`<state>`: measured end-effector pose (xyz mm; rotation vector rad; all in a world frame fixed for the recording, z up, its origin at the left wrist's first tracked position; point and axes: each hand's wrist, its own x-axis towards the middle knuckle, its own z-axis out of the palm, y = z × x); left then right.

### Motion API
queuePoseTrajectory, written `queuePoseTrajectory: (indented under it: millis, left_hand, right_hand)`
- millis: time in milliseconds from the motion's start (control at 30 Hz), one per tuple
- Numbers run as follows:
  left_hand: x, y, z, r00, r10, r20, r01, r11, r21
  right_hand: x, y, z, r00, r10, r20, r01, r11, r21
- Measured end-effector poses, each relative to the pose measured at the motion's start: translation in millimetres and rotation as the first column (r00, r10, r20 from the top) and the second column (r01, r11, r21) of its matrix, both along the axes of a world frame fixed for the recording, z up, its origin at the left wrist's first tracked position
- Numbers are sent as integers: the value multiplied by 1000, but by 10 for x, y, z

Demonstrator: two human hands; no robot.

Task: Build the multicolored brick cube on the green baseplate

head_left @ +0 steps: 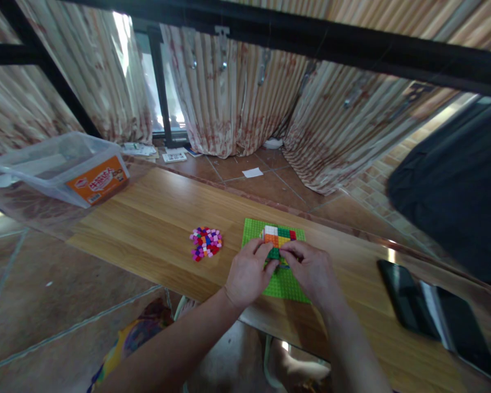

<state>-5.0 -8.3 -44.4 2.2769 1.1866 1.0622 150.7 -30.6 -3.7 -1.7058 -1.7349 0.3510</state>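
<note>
A green studded baseplate (284, 292) lies on the wooden table. On it stands a low block of toy building bricks (271, 231) in white, orange, yellow, green and red. My left hand (249, 273) grips the near left side of these bricks, thumb and fingers bent around the edge. From the right, my right hand (311, 267) pinches at the near right part of the same bricks. Its fingertips hide whatever small piece may be between them. To the left of the plate is a loose heap of small pink, red, purple and orange bricks (205, 243).
A clear plastic tub (57, 169) with an orange label stands at the table's left end. Two dark phone-like or tablet-like objects (407, 297) lie on the right. Beyond the table are curtains (237, 98), a tiled floor and papers (252, 173).
</note>
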Motion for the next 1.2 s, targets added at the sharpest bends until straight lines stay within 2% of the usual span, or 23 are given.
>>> queuePoseTrajectory:
  millis: [133,267,400,533,733,933,1200]
  left_hand:
    - [1,-6,11,1000,-6,4,6,1000,-15]
    - [0,-11,23,1000,-2,5,2,1000,-28]
    - [1,-16,27,1000,4,3,-4,999,-36]
    - [2,-18,30,1000,5,-3,-5,999,-39]
    - [-2,-12,48,1000,-16,-8,15,998,-58]
    - [5,-11,29,1000,-20,4,20,997,-73]
    - [-4,-31,32,1000,-28,-5,27,996,-83]
  right_hand:
    - [51,-24,-6,991,-63,-121,58,997,-46]
    - [156,-8,-31,946,-177,-273,168,984,-55]
    - [188,35,-77,939,-265,-219,261,964,-49]
    - [173,65,-158,958,-231,-168,233,972,-11]
    - [172,115,-253,918,-194,-346,175,981,-85]
    - [123,126,-278,838,-193,-510,151,981,-123]
    - [141,139,-308,829,-197,-524,154,980,-124]
